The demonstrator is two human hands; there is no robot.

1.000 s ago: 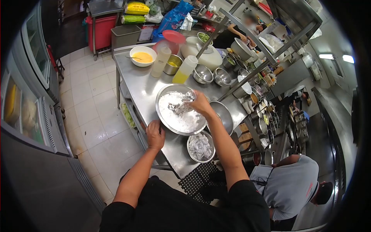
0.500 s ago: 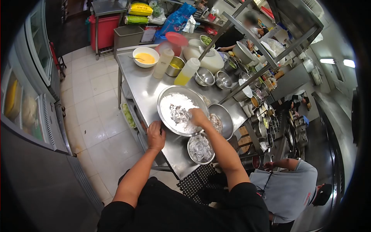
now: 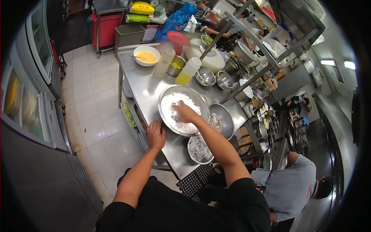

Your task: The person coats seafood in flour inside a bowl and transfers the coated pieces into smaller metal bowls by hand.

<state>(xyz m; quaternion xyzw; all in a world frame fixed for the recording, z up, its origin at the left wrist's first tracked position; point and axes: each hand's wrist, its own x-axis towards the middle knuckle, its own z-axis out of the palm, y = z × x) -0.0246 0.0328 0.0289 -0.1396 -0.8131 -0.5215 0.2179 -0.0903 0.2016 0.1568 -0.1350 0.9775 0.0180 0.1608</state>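
Note:
A large steel mixing bowl (image 3: 205, 106) of white flour (image 3: 169, 101) stands on the steel table. My right hand (image 3: 186, 113) reaches down into the flour, its floury fingertips blurred and partly buried, so their grip is unclear. Little of the greyish pieces in the flour shows around it. My left hand (image 3: 156, 135) rests at the table edge against the bowl's near-left side, fingers extended and loosely bent, holding nothing visible. Close by my right forearm sit a steel bowl of wet grey-white pieces (image 3: 200, 150) and another steel bowl (image 3: 228, 120) with pale pinkish pieces.
Farther up the table (image 3: 145, 87) are a white bowl of yellow-orange liquid (image 3: 147, 52), two squeeze bottles, a steel pot (image 3: 176, 65) and small steel bowls (image 3: 205, 76). A shelf frame (image 3: 247, 33) rises at right. A person in grey (image 3: 290, 185) stands at lower right; a fridge is left.
My right hand has moved left and farther up within the bowl, and the greyish pieces that showed in the flour are now mostly covered. My left hand stays put. The person in grey has shifted slightly.

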